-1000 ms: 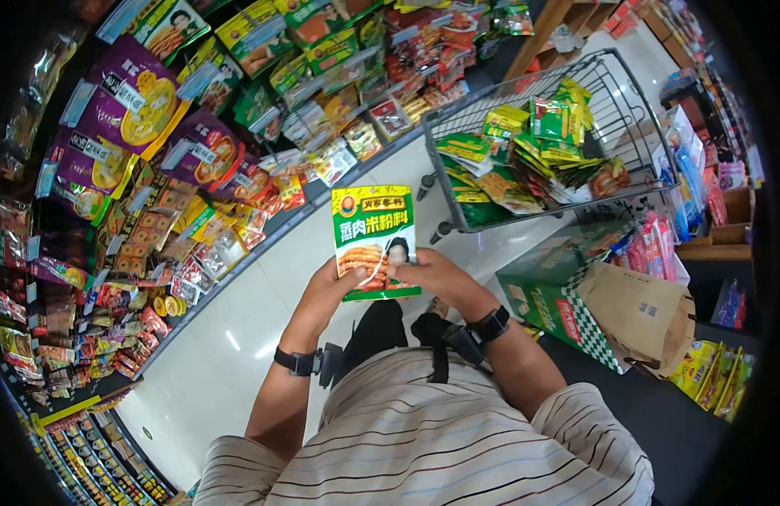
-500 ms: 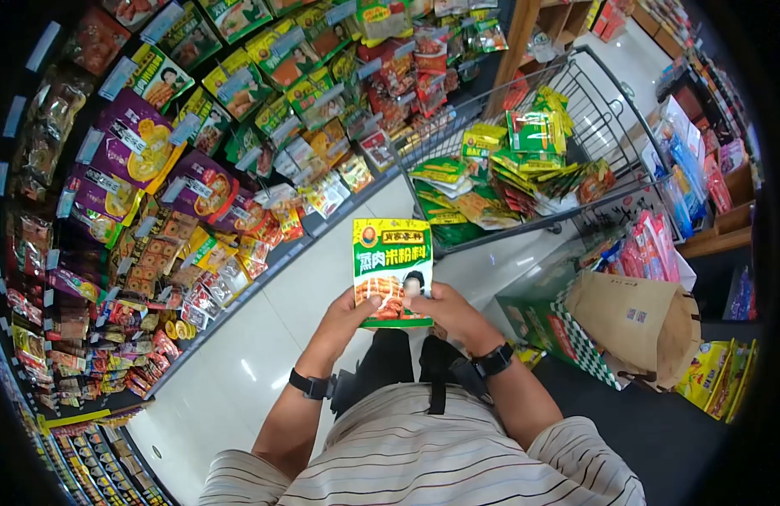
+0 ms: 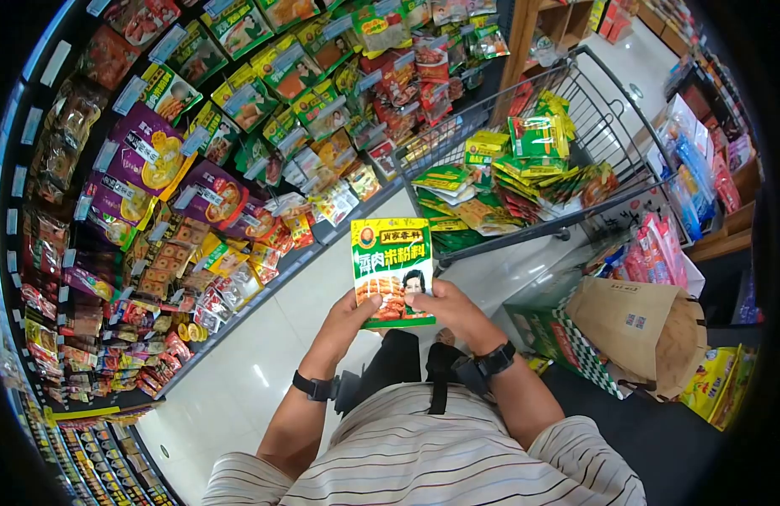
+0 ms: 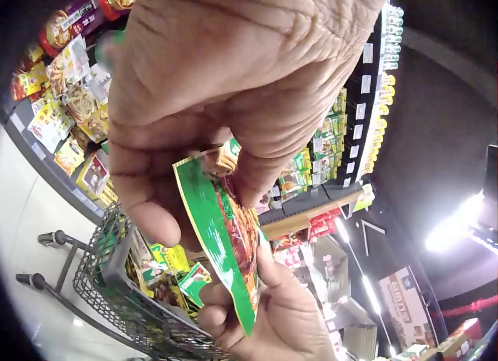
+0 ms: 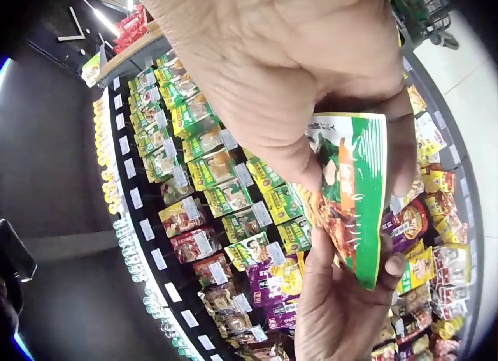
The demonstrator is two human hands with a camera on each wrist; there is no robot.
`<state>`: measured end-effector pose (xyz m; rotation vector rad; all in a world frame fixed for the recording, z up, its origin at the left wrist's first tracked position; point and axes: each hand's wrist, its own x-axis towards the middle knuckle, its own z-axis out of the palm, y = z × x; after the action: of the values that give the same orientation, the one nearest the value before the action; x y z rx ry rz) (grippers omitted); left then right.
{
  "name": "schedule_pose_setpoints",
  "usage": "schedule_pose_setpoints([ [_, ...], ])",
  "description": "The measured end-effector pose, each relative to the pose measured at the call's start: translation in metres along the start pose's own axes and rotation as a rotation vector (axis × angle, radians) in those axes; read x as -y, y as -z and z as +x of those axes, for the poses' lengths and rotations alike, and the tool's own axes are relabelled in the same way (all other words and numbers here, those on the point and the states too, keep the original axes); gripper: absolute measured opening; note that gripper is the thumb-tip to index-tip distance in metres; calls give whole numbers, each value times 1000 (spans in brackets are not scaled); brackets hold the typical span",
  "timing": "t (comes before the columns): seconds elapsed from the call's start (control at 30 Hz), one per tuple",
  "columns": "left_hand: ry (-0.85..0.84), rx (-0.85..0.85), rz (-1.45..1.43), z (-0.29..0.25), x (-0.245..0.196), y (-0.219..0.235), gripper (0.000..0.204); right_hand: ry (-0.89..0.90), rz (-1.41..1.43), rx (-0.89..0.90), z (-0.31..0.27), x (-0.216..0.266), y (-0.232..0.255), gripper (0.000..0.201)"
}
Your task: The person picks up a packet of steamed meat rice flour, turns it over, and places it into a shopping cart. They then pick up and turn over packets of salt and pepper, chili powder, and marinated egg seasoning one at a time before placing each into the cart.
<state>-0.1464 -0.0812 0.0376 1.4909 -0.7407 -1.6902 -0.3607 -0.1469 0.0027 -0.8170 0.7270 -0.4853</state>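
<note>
A green, white and yellow seasoning packet (image 3: 388,263) is held upright in front of the body, its printed front facing up at the head view. My left hand (image 3: 342,325) pinches its lower left edge, thumb on the front and fingers behind. At the lower right edge, my right hand (image 3: 460,315) grips it the same way. In the left wrist view the packet's green bottom seam (image 4: 222,256) runs between both hands. The right wrist view shows the right thumb pressed on the packet's (image 5: 354,197) printed face, with the left hand (image 5: 331,310) gripping below it.
A wire shopping cart (image 3: 609,126) holding a heap of similar packets (image 3: 537,139) stands ahead to the right. Shelves of hanging packets (image 3: 297,67) curve along the left and front. A brown paper bag (image 3: 618,325) and a green box (image 3: 537,329) are at the right.
The packet and both hands have shifted slightly down and right in the head view, then stayed nearly still. The head view has turned a little. Both hands keep their grip.
</note>
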Motion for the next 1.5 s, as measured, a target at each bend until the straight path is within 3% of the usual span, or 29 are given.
schedule_pose_setpoints([
  [0.23,-84,-34,28,13,3,-5,40,35,-45,-27,-2,12,4,32],
  [0.4,-119,-3,13,5,-8,-9,44,-46,-183,-133,3,14,3,27],
  [0.43,-124,-37,43,4,-6,-10,44,-24,-67,-120,-1,16,-2,26],
  [0.63,-140,-39,15,-7,-1,-7,43,25,-66,-29,6,11,-4,30],
  [1.03,-236,-138,34,-31,1,2,45,11,-196,46,7,19,-15,33],
  [1.5,-371,-289,2,-78,-14,12,38,79,-387,222,11,48,-64,32],
])
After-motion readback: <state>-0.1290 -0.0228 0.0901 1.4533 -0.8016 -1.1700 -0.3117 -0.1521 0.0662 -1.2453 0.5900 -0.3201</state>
